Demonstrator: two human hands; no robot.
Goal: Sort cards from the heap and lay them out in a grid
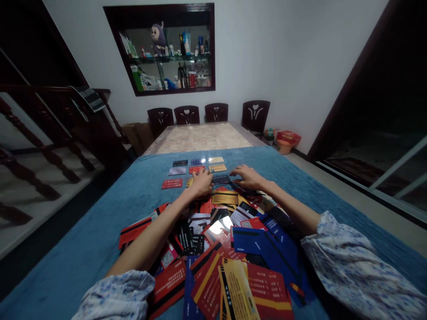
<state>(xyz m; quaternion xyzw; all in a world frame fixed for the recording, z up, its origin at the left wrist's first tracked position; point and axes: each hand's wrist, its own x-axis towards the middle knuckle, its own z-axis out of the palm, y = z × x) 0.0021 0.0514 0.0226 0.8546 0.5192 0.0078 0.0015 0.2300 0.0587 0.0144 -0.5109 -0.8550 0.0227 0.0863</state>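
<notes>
My left hand [202, 182] lies over the front row of laid-out cards, its fingers bent down at the left edge of a dark card [221, 179]. A yellow card [190, 182] is partly hidden beside it. At the dark card's right edge, my right hand [247, 177] rests palm down with fingers apart. Behind are a red card [196, 170], a yellow card [218, 168] and a lilac card [177, 171]; a red card [172, 183] lies at the left. Under my forearms spreads a heap of mixed cards, with a gold card [225, 197] near its far edge.
A blue cloth [133, 186] covers the near table; its bare marble top [203, 135] shows beyond. Several dark chairs [216, 112] stand at the far end. A railing [40, 142] runs at the left. A red box [288, 137] sits on the floor at the right.
</notes>
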